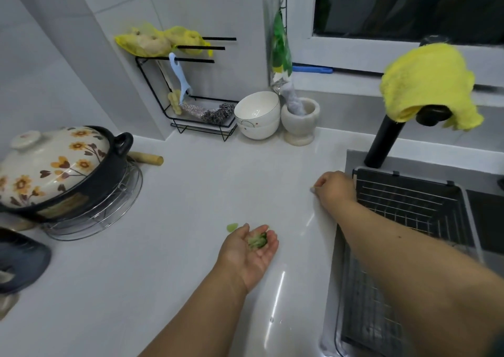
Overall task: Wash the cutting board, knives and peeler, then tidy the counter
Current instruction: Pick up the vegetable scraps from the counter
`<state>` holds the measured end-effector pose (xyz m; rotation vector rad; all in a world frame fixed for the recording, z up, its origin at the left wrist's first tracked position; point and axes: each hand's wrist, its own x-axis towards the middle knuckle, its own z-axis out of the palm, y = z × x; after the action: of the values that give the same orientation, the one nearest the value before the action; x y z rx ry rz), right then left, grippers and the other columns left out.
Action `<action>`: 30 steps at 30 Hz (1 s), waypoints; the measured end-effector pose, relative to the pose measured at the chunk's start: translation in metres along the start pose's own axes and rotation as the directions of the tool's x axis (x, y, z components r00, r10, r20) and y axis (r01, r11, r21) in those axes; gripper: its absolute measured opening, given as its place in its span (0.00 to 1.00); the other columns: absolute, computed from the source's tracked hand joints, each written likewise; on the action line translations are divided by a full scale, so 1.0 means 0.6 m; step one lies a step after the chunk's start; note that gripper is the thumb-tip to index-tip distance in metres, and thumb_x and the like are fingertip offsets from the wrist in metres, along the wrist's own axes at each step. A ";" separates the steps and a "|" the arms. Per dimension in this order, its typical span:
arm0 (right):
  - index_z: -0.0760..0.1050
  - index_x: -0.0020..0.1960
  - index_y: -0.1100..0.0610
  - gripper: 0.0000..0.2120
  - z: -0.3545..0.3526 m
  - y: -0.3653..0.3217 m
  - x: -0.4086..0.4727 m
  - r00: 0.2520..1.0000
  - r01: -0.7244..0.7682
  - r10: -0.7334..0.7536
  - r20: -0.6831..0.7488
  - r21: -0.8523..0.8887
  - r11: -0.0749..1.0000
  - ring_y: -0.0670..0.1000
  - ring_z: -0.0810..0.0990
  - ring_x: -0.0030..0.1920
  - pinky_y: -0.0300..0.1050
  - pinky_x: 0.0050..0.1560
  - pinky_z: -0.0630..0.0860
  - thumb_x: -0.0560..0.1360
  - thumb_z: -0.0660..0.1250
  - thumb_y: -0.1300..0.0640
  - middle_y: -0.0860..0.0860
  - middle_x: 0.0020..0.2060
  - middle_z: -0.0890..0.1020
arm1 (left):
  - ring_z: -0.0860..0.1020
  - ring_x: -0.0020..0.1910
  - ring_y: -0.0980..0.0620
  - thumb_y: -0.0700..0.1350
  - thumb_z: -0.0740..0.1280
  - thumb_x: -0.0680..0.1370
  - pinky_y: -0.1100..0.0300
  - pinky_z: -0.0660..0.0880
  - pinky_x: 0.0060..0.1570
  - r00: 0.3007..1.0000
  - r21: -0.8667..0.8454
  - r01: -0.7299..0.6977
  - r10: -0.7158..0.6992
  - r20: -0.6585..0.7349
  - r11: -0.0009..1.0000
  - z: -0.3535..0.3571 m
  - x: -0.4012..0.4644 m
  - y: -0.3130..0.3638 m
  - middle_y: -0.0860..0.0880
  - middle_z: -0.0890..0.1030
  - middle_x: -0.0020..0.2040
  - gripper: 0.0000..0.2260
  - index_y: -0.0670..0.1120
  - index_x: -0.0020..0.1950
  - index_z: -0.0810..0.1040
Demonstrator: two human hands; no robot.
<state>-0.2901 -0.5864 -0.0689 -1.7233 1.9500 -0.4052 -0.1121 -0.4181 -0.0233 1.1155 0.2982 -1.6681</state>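
My left hand [252, 250] lies palm up on the white counter [191, 193], cupping a small heap of green vegetable scraps [257, 240]. One loose green scrap [232, 227] lies on the counter just left of its fingertips. My right hand [335, 188] rests by the sink's left edge, its curled fingers pinching a tiny pale scrap [312, 189] off the counter. A blue peeler [180, 79] hangs on the black wire rack [191, 97] at the back. No cutting board or knives are in view.
A floral clay pot [54, 171] sits on a wire trivet at left, a wooden handle [146, 158] behind it. Two stacked bowls [257, 116] and a stone mortar [300, 120] stand at the back. A black drain basket [409, 206] fills the sink; a yellow cloth [428, 83] drapes the black faucet.
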 end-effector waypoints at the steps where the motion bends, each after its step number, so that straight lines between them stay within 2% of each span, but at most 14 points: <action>1: 0.81 0.45 0.58 0.09 0.001 -0.002 0.001 1.000 -0.008 0.008 0.029 -0.021 1.000 0.55 0.79 0.47 0.45 0.48 0.77 0.73 0.71 0.52 0.55 0.46 0.81 | 0.78 0.40 0.45 0.46 0.59 0.82 0.52 0.81 0.38 1.000 -0.003 -0.004 0.004 -0.003 1.000 -0.001 0.001 0.002 0.38 0.78 0.43 0.16 0.34 0.49 0.77; 4: 0.80 0.52 0.61 0.15 -0.001 -0.009 -0.006 0.997 0.041 -0.027 0.070 -0.212 0.976 0.57 0.78 0.50 0.48 0.51 0.77 0.77 0.66 0.49 0.57 0.49 0.80 | 0.77 0.40 0.45 0.46 0.59 0.82 0.51 0.81 0.38 1.000 -0.007 -0.008 0.008 -0.009 1.000 -0.004 0.004 0.004 0.39 0.78 0.43 0.16 0.34 0.50 0.77; 5: 0.80 0.52 0.62 0.15 -0.004 -0.014 -0.011 0.996 0.062 -0.045 0.079 -0.215 0.975 0.57 0.78 0.50 0.47 0.51 0.77 0.77 0.65 0.50 0.57 0.48 0.80 | 0.77 0.40 0.45 0.46 0.59 0.82 0.51 0.81 0.38 1.000 -0.009 -0.008 0.008 -0.007 1.000 -0.003 0.004 0.004 0.39 0.78 0.43 0.16 0.34 0.50 0.77; 6: 0.79 0.51 0.63 0.13 -0.009 -0.022 -0.018 0.991 0.091 -0.074 0.110 -0.157 0.983 0.57 0.79 0.48 0.46 0.48 0.77 0.78 0.65 0.53 0.57 0.46 0.81 | 0.77 0.40 0.45 0.46 0.58 0.82 0.51 0.81 0.39 1.000 -0.009 -0.012 0.012 -0.006 1.000 -0.001 0.004 0.005 0.39 0.77 0.43 0.16 0.34 0.50 0.76; 8: 0.79 0.45 0.62 0.07 -0.018 -0.050 -0.044 0.959 0.180 -0.204 0.195 0.134 0.975 0.50 0.77 0.38 0.37 0.39 0.74 0.76 0.67 0.58 0.52 0.38 0.80 | 0.77 0.40 0.45 0.47 0.58 0.82 0.51 0.81 0.42 1.000 -0.008 -0.022 0.022 -0.008 1.000 0.002 0.006 0.008 0.38 0.77 0.43 0.16 0.34 0.51 0.76; 9: 0.79 0.42 0.59 0.03 -0.026 -0.072 -0.066 0.920 0.222 -0.295 0.259 0.277 0.935 0.47 0.76 0.35 0.33 0.36 0.72 0.74 0.69 0.61 0.49 0.34 0.79 | 0.77 0.42 0.44 0.47 0.58 0.82 0.50 0.81 0.45 1.000 -0.011 -0.024 0.023 -0.011 1.000 0.003 0.007 0.009 0.38 0.77 0.45 0.17 0.33 0.53 0.76; 11: 0.80 0.39 0.55 0.05 -0.029 -0.109 -0.108 0.780 0.322 -0.470 0.412 0.380 0.867 0.45 0.76 0.34 0.33 0.38 0.74 0.73 0.71 0.61 0.47 0.33 0.80 | 0.78 0.45 0.42 0.49 0.57 0.83 0.49 0.78 0.48 1.000 -0.031 -0.015 0.015 -0.002 0.999 0.003 0.008 0.012 0.37 0.78 0.49 0.19 0.32 0.56 0.75; 14: 0.83 0.45 0.54 0.03 -0.013 -0.139 -0.142 0.615 0.474 -0.544 0.571 0.284 0.834 0.43 0.79 0.40 0.36 0.47 0.75 0.74 0.70 0.56 0.45 0.40 0.82 | 0.80 0.52 0.41 0.49 0.55 0.83 0.49 0.77 0.52 0.999 -0.086 -0.003 0.007 0.044 0.996 -0.002 0.004 0.019 0.36 0.80 0.55 0.21 0.32 0.58 0.76; 15: 0.83 0.47 0.54 0.04 -0.009 -0.143 -0.143 0.609 0.492 -0.556 0.566 0.280 0.824 0.43 0.79 0.42 0.35 0.48 0.75 0.75 0.70 0.56 0.45 0.42 0.82 | 0.80 0.53 0.40 0.49 0.55 0.83 0.49 0.76 0.52 0.999 -0.102 -0.011 0.016 0.049 0.995 -0.006 0.001 0.022 0.36 0.80 0.56 0.20 0.33 0.58 0.76; 18: 0.84 0.48 0.56 0.05 -0.005 -0.142 -0.133 0.698 0.447 -0.558 0.449 0.335 0.829 0.43 0.78 0.42 0.34 0.46 0.73 0.74 0.71 0.58 0.46 0.41 0.83 | 0.79 0.48 0.42 0.49 0.56 0.83 0.50 0.76 0.50 0.998 -0.134 -0.066 0.068 0.010 0.989 -0.026 -0.009 0.038 0.36 0.77 0.56 0.19 0.33 0.58 0.75; 21: 0.83 0.47 0.55 0.05 0.009 -0.131 -0.125 0.754 0.464 -0.487 0.440 0.167 0.870 0.46 0.77 0.41 0.35 0.41 0.72 0.71 0.72 0.60 0.47 0.39 0.81 | 0.78 0.44 0.43 0.48 0.56 0.83 0.52 0.76 0.48 0.990 -0.163 -0.136 0.129 -0.049 0.977 -0.051 -0.018 0.056 0.36 0.77 0.52 0.18 0.33 0.55 0.75; 23: 0.82 0.51 0.54 0.11 0.025 -0.123 -0.132 0.732 0.521 -0.457 0.505 0.018 0.853 0.46 0.76 0.42 0.35 0.40 0.70 0.69 0.72 0.61 0.46 0.40 0.78 | 0.78 0.44 0.43 0.48 0.56 0.83 0.52 0.77 0.46 0.983 -0.187 -0.174 0.160 -0.087 0.967 -0.066 -0.023 0.067 0.36 0.77 0.51 0.18 0.33 0.54 0.75; 26: 0.79 0.54 0.52 0.17 0.044 -0.119 -0.144 0.708 0.560 -0.441 0.552 -0.059 0.826 0.46 0.73 0.42 0.34 0.37 0.68 0.66 0.75 0.59 0.45 0.42 0.75 | 0.78 0.44 0.44 0.48 0.56 0.83 0.52 0.77 0.47 0.977 -0.195 -0.201 0.181 -0.116 0.960 -0.082 -0.029 0.077 0.37 0.76 0.50 0.18 0.33 0.52 0.76; 30: 0.79 0.50 0.55 0.15 0.053 -0.127 -0.148 0.683 0.618 -0.474 0.555 -0.095 0.780 0.48 0.73 0.43 0.39 0.41 0.70 0.65 0.77 0.59 0.47 0.43 0.73 | 0.78 0.44 0.44 0.48 0.56 0.83 0.52 0.77 0.51 0.977 -0.185 -0.198 0.178 -0.120 0.962 -0.089 -0.032 0.080 0.37 0.76 0.51 0.18 0.34 0.52 0.76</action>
<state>-0.2029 -0.5077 -0.0397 -2.3144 1.1108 0.1431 -0.0429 -0.3903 -0.0215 1.0482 0.4009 -1.3847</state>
